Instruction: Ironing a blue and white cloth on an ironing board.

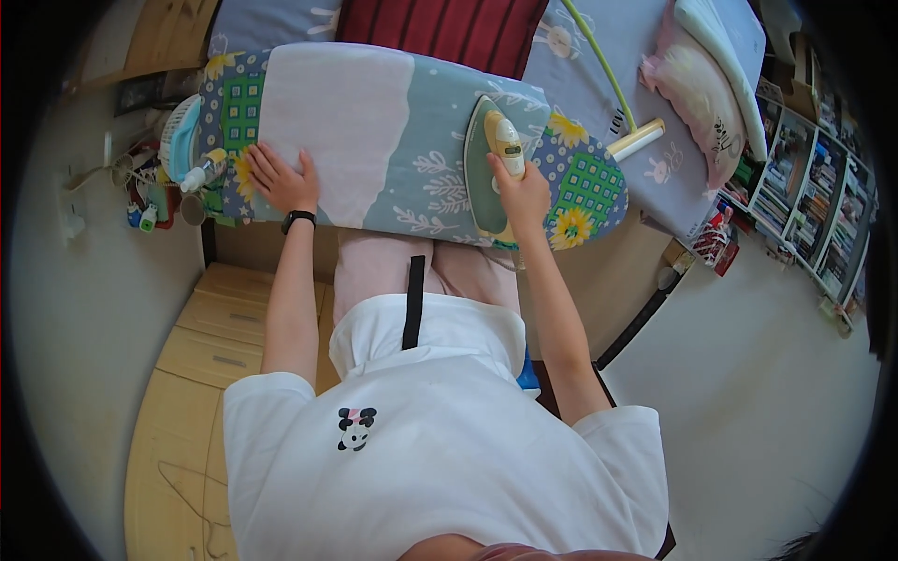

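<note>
I saw the left hand (283,181) splayed across the cloth's (341,117) left edge, likely steadying it; the right hand (525,192) gripped the iron (481,154).

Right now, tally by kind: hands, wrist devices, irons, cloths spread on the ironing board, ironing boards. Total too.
Hands: 2 (left hand lying flat, right hand gripping the handle of the iron)
Black wristband device: 1
Irons: 1
Spread cloth: 1
Patterned ironing board: 1
Total: 6
</note>
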The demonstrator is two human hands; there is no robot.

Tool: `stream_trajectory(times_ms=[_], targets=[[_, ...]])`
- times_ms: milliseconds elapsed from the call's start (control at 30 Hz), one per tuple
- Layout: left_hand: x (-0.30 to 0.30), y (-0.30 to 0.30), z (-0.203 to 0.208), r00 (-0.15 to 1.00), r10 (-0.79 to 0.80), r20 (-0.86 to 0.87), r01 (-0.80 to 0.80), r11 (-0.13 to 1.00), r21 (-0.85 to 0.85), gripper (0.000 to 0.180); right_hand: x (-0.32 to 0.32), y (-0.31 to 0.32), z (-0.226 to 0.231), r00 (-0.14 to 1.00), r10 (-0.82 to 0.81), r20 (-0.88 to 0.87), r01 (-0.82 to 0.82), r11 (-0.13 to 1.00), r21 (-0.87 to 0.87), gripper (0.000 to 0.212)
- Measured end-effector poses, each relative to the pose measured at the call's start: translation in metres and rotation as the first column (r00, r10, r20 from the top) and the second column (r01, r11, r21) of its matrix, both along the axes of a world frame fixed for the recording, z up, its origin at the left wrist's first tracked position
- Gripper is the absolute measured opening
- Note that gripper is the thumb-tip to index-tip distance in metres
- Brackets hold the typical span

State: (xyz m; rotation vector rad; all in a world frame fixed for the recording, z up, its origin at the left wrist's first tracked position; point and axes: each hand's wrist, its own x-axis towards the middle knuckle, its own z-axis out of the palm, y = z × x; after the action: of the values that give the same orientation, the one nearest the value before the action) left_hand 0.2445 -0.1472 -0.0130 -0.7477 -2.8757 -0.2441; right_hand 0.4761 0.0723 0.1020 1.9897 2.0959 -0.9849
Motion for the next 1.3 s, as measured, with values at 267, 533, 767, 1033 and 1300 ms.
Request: stream_trajectory(times_ms=[267, 533, 767, 1033, 1300], targets=[[-0.002, -0.0021, 0.0012, 1.0, -0.004, 0.006, 0.004, 1.0, 0.007, 0.07, -0.0048, -0.0041, -0.0019, 0.997, 0.045, 0.06, -0.051, 0.995, 0.091, 0.053], [-0.0024, -0.0017, 0.0003, 1.0, 0.003, 0.028, -0.003, 1.0, -0.004, 0.07, -0.0038, -0.004, -0.0058, 0.988, 0.09, 0.122, -0.109, 0.981, 0.159, 0.055], [-0.001, -0.0007, 0.0004, 1.0, 0.001, 0.03, -0.002, 1.0, 0.023, 0.071, -0.0037, -0.007, -0.003, 0.983, 0.087, 0.161, -0.116, 0.976, 0.183, 0.054], [-0.002, -0.0045, -0.0046, 0.999, 0.011, 0.049, -0.011, 1.0, 0.006, 0.072, -0.0057, -0.0088, -0.0031, 0.971, 0.124, 0.203, -0.169, 0.96, 0.221, 0.056], [0.0004, -0.0048, -0.0053, 0.999, 0.003, 0.053, -0.004, 1.0, 0.009, 0.074, -0.0025, -0.0093, -0.0047, 0.967, 0.137, 0.214, -0.189, 0.951, 0.243, 0.059]])
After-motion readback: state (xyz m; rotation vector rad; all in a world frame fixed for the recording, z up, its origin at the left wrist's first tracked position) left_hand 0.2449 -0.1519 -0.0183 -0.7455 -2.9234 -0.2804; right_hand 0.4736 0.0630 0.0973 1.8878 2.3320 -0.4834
